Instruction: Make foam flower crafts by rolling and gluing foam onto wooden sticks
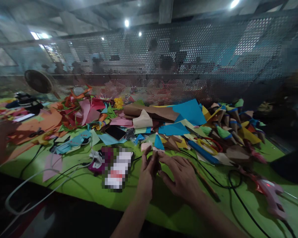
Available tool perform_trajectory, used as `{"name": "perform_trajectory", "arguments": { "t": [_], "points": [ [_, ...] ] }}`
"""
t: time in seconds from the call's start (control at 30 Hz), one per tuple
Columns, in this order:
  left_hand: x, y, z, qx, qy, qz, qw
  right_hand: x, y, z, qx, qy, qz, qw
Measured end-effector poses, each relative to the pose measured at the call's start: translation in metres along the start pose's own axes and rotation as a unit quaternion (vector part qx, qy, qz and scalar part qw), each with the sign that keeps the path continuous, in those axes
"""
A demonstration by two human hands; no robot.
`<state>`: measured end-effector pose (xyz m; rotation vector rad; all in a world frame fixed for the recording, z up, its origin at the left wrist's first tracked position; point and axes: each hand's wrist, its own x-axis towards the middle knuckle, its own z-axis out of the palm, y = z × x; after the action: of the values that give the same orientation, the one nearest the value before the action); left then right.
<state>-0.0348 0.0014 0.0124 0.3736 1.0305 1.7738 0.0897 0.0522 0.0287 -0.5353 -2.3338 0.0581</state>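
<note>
My left hand (149,165) and my right hand (180,172) meet over the green table (173,211). Their fingertips close on a small blue paper cone (159,142) with a pale pink lower edge, partly hidden by the fingers. Just left of it lies a pale pink block-like piece (146,146). A thin brown stick (206,183) lies beside my right hand. Left of my hands is a phone with a lit, blurred screen (118,168). A blue long-handled tool (203,152) and yellow-and-red scissors (210,146) lie beyond my right hand.
Heaped coloured paper (81,110) covers the back left; several paper cones (228,125) pile up at the right. A pink glue gun (270,195) lies front right, its black cable looping. A white cable (39,172) crosses the left. Another person's hand (0,138) shows far left.
</note>
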Motion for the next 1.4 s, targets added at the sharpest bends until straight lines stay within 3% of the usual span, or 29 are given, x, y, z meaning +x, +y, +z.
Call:
{"name": "perform_trajectory", "arguments": {
  "t": [0.87,1.1,1.4],
  "points": [
    [0.01,-0.016,-0.015,-0.131,-0.014,-0.028,0.991,0.0,0.001,-0.001,0.01,0.005,0.003,1.0],
    [0.009,-0.014,-0.015,-0.142,-0.012,-0.045,0.989,-0.001,0.002,0.0,0.009,-0.023,0.012,1.0],
    [0.009,-0.012,-0.013,-0.132,-0.004,-0.045,0.99,0.001,0.002,0.0,0.002,0.003,0.004,1.0]
  ]
}}
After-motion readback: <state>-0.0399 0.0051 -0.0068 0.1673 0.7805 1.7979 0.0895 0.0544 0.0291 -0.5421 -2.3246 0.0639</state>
